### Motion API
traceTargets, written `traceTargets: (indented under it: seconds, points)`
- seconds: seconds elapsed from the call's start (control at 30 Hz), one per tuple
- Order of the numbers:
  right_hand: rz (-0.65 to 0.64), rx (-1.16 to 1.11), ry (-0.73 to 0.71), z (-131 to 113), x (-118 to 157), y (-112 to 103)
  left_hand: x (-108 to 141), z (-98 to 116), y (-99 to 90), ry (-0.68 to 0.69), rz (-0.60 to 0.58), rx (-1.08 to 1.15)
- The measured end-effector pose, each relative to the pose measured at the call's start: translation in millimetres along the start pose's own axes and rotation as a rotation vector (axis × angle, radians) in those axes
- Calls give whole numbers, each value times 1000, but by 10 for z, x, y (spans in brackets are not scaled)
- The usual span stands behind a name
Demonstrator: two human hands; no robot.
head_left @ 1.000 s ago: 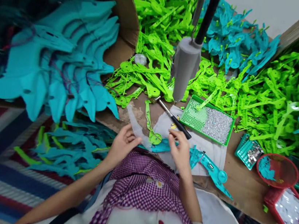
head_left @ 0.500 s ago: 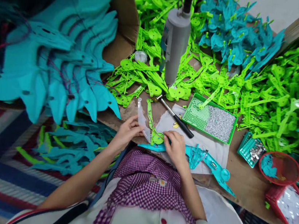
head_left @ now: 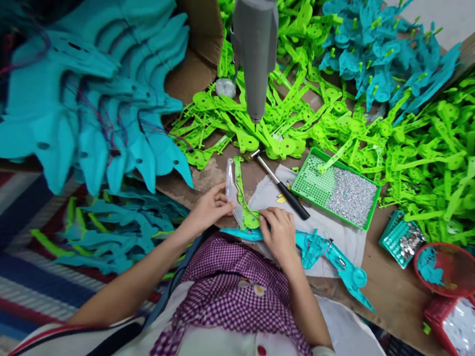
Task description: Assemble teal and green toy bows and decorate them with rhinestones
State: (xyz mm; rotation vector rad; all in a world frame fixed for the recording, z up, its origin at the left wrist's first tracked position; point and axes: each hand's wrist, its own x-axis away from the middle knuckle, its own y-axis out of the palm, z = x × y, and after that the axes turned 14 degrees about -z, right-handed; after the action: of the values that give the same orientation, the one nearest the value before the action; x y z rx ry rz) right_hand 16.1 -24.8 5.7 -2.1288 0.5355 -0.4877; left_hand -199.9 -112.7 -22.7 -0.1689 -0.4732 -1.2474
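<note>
My left hand point(head_left: 210, 208) pinches a clear curved plastic piece point(head_left: 230, 184) at its edge. That piece stands along the left side of a long bright-green plastic part point(head_left: 241, 193), which has a round end toward me. With curled fingers my right hand point(head_left: 278, 230) grips the round end at its right side; its fingertips are partly hidden. Beneath, a long turquoise plastic part point(head_left: 342, 265) with thin wires lies across the table's front edge, its middle covered by my right hand. A hammer point(head_left: 290, 198) with a black handle lies just beyond.
A grey hanging power screwdriver point(head_left: 254, 52) points down over piled green parts point(head_left: 292, 97). A green tray point(head_left: 336, 188) of small metal pieces rests on a white cloth point(head_left: 353, 249). Red baskets point(head_left: 457, 338) stand right; stacked turquoise shells point(head_left: 88, 82) fill a cardboard box point(head_left: 205, 39) left.
The clear piece has moved right, closer against the green part, with my left hand following. The hanging screwdriver has swung left. My right hand has hardly moved.
</note>
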Motion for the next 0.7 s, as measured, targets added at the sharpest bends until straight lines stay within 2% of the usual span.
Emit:
traceTargets:
  seconds: [0.2, 0.33, 0.4, 0.5, 0.57, 0.7]
  points:
    - [-25, 35, -61, 4, -30, -29, 89, 84, -72, -7, -123, -112]
    - [-36, 29, -58, 12, -44, -40, 107, 82, -127, -13, -133, -212]
    - [-45, 34, -58, 14, -45, -44, 75, 53, -173, -2, -99, -283]
    - [-60, 34, -64, 19, -45, -46, -44, 30, -262, 52, 18, -356]
    - [-70, 30, -66, 23, -47, -46, -160, 49, -308, 99, 93, -323]
    - [-82, 21, -66, 32, -61, -49, -362, 121, -323, 179, 138, -274]
